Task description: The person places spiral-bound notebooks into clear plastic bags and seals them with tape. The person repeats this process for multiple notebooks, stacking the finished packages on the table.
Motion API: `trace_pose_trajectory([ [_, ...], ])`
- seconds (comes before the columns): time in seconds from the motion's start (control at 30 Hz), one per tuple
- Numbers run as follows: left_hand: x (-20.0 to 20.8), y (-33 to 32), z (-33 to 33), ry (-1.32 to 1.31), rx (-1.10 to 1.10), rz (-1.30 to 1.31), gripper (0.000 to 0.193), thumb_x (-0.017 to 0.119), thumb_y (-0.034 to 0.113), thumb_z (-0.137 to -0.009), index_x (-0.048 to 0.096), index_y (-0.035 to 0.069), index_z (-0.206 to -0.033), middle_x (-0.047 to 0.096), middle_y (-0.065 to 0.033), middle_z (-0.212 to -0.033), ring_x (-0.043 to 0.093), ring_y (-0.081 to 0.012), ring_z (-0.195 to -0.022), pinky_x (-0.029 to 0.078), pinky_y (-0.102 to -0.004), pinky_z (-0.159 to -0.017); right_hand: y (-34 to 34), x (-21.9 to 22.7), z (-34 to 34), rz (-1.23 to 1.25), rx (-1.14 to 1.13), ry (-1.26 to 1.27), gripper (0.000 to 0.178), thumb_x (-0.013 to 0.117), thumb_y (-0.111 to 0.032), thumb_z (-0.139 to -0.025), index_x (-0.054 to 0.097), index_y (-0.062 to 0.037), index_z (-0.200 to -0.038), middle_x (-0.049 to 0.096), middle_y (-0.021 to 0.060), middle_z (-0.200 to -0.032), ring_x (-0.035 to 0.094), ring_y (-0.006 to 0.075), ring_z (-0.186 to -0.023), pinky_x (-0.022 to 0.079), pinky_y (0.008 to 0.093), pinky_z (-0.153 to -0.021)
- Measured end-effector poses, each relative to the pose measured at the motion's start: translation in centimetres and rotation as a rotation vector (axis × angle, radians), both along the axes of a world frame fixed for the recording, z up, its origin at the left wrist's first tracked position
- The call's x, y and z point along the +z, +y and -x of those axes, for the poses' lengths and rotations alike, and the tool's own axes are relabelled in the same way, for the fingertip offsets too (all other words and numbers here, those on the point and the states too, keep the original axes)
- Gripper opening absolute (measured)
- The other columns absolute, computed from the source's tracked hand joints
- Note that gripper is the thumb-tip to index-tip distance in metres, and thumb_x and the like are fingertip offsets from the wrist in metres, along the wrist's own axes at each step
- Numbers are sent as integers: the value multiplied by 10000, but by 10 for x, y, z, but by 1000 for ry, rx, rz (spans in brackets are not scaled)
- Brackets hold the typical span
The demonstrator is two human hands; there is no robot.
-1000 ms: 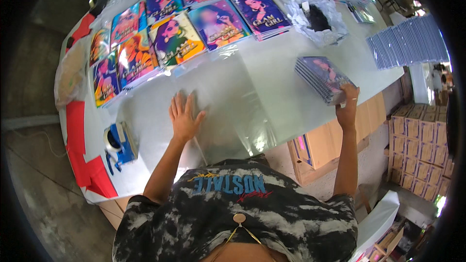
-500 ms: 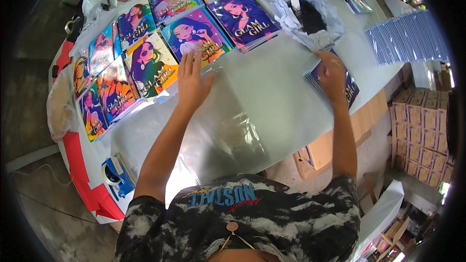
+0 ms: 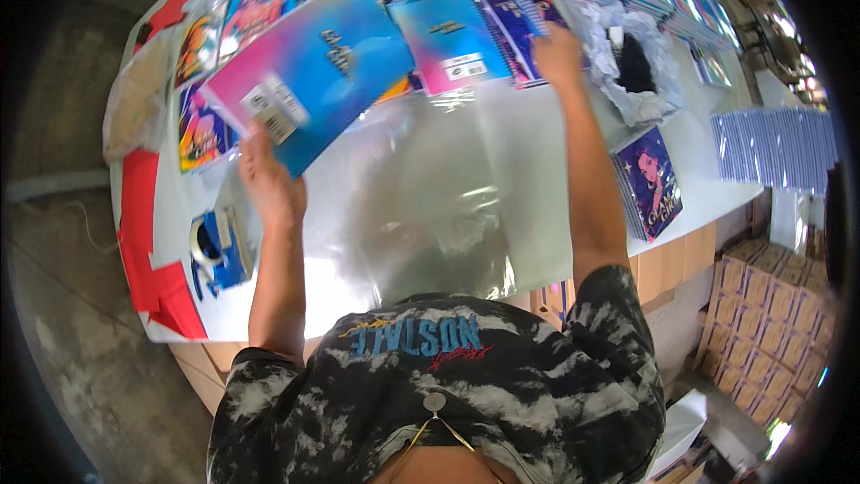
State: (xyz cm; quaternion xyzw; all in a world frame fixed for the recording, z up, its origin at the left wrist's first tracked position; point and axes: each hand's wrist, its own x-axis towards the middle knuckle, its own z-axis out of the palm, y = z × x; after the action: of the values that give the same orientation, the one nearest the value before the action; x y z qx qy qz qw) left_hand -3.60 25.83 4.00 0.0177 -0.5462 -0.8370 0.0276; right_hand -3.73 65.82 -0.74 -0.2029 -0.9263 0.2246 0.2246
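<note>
My left hand point(image 3: 269, 179) grips the near corner of a notebook point(image 3: 322, 67) with a pink and blue back cover, raised and tilted over the row of notebooks. Another notebook point(image 3: 448, 36), its blue and pink back cover up, lies to the right of it. My right hand point(image 3: 557, 56) is blurred at a dark purple notebook point(image 3: 515, 31), its fingers closed on a thin striped edge that looks like a notebook's side. A small stack of notebooks point(image 3: 652, 181) with a dark, illustrated cover lies by the table's right edge. Clear plastic film point(image 3: 434, 206) covers the table before me.
More colourful notebooks point(image 3: 260, 13) lie in rows at the far left. A white plastic bag with something black inside point(image 3: 632, 63) sits beyond my right arm. Blue-edged stacks point(image 3: 775, 148) stand at the right. A blue tape dispenser point(image 3: 219, 251) is near left; cartons point(image 3: 761, 327) are piled beyond the table.
My left hand has moved left and lifted a notebook. My right hand has left the stack at the right and reached up and left to the purple notebook. Another notebook now shows its back cover.
</note>
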Motion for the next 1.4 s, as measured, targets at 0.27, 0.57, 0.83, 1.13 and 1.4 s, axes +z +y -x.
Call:
trace_pose_trajectory([
  [0.27, -42, -79, -120, 1050, 8, 1168, 329, 627, 171, -820, 601, 176, -1147, 461, -117, -1345, 377, -301, -1285, 255, -445, -1055, -208, -19, -131, 1097, 305, -54, 322, 519, 6, -786, 570, -14, -1103, 606, 28, -996, 538, 112, -919, 426, 273, -822],
  [0.57, -73, -103, -62, 557, -245, 1492, 469, 681, 194, -752, 550, 120, -1196, 513, -139, -1248, 458, -309, -1177, 350, -460, -962, -247, -15, -36, 554, 438, 152, 415, 563, -95, -798, 507, 58, -1180, 595, 232, -1037, 570, 396, -947, 423, 415, -887],
  [0.83, -61, -64, 154, -414, 235, 1821, 910, 693, 627, -631, 440, -25, -1215, 550, -236, -1150, 534, -318, -1080, 430, -433, -889, -296, -20, 125, 9, 250, -704, 919, 692, -376, -716, 194, 46, -1364, 152, 315, -1419, 150, 590, -1262, 249, 655, -974],
  [1.13, -55, -196, 199, -479, 239, 1641, 687, 642, 621, -677, 604, 106, -1130, 594, -173, -1125, 533, -356, -1093, 389, -509, -902, -225, 53, 32, 663, 768, 7, 318, 501, -137, -827, 611, 5, -1090, 662, 103, -979, 629, 178, -817, 482, 301, -727],
  [1.4, 3, -189, 101, 121, 438, 1294, 320, 639, 302, -827, 582, -9, -878, 584, -130, -807, 539, -224, -753, 417, -339, -676, -264, -68, -113, -354, 850, -244, 446, 471, -153, -846, 499, -251, -1281, 397, -17, -1402, 363, 335, -1282, 246, 490, -1065],
])
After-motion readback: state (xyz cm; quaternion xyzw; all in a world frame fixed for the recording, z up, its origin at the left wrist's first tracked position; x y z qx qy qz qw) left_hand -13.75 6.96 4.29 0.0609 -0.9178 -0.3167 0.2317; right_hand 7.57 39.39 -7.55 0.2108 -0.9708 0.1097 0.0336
